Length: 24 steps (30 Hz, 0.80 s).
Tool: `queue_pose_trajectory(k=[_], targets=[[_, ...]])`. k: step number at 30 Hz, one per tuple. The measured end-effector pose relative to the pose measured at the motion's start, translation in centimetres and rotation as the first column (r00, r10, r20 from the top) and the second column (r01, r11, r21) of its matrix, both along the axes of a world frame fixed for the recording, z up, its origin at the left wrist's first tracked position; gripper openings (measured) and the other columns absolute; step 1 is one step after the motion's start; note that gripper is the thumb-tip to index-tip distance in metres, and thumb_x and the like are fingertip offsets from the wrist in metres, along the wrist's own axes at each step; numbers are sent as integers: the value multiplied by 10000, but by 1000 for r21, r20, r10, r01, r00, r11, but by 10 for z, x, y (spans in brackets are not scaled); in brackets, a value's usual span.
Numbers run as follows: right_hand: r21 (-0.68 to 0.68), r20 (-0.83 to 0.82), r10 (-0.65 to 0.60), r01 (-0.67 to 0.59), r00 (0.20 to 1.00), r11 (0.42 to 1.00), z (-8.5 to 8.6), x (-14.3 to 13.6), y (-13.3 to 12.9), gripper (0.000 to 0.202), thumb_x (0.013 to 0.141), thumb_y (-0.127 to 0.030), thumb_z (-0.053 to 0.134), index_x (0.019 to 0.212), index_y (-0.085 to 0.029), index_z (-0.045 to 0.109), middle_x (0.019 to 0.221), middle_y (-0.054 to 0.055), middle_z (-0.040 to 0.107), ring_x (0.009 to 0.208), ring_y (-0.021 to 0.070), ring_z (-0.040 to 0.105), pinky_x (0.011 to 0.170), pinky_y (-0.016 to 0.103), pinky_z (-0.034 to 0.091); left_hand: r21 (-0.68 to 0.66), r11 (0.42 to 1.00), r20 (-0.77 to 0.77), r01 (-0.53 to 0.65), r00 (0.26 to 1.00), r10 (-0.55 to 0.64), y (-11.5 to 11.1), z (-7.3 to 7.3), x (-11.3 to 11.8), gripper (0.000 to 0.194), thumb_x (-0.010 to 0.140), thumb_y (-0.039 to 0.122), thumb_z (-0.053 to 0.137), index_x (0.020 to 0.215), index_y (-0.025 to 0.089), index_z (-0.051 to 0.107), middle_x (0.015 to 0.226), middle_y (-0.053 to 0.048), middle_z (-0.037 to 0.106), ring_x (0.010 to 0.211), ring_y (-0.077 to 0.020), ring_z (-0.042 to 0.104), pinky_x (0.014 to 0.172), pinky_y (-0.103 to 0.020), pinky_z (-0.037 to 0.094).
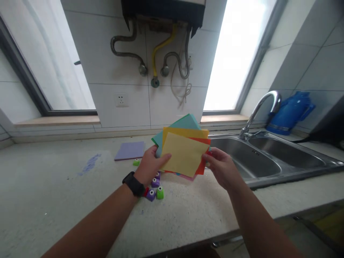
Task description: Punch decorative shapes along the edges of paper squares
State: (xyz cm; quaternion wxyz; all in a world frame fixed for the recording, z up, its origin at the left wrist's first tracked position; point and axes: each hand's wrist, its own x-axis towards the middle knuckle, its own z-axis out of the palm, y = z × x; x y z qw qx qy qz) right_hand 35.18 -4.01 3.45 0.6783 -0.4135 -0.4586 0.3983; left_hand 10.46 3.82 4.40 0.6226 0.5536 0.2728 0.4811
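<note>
Most of the fan of coloured paper sheets (182, 156) is hidden behind its cream front sheet: only strips of yellow, red-orange, pink and teal show, so the sheets cannot be counted. The left hand (150, 163) covers the lower left part with its thumb in front, its other fingers largely out of sight; its wrist and black watch (133, 184) partly hide a red item among the small craft punches (151, 194). The water heater (163, 12) is cut off at the top.

The cream sheet's long axis runs side to side, dipping to the right; the teal sheets slant up to the right. Both hands have a closed grip on the fan, the right hand (221, 166) pinching its right side. It is held above the bench (67, 200), left of the sink (295, 172). A lavender paper stack (130, 150) lies near the bench's back edge.
</note>
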Motion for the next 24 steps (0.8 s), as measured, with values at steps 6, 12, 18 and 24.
queue_pose_trajectory(k=[6, 12, 18, 24], targets=[[-29, -27, -91, 90, 995, 995, -16, 9, -74, 185, 746, -280, 850, 919, -272, 783, 973, 37, 790, 876, 236, 732, 760, 395, 634, -91, 993, 3, -73, 997, 74, -63, -37, 14, 754, 657, 290, 904, 1279, 252, 478, 1308, -154, 669, 1105, -312, 702, 925, -443, 585], [-11, -124, -142, 142, 982, 990, -28, 4, -98, 220, 708, -288, 880, 906, -279, 784, 930, 34, 789, 836, 241, 742, 734, 400, 643, -172, 983, 54, -62, 996, 72, -106, -54, 25, 704, 700, 307, 880, 1248, 241, 443, 1186, -147, 730, 1061, -315, 724, 953, -491, 569], [8, -278, -244, 257, 929, 966, -38, -9, -101, 242, 645, -278, 909, 832, -312, 759, 851, -11, 781, 804, 229, 743, 689, 393, 648, -139, 966, 83, -218, 969, 231, -126, -70, 32, 663, 806, 343, 761, 1305, 278, 330, 1173, -113, 724, 1078, -254, 720, 964, -444, 561], [39, -256, -278, 298, 926, 954, -45, -15, -99, 244, 645, -317, 903, 825, -317, 738, 867, -33, 777, 850, 221, 737, 753, 397, 634, 50, 945, -59, -325, 943, 327, -127, -73, 20, 497, 683, 291, 830, 1099, 256, 560, 1164, -84, 671, 1145, -288, 646, 1006, -439, 502]])
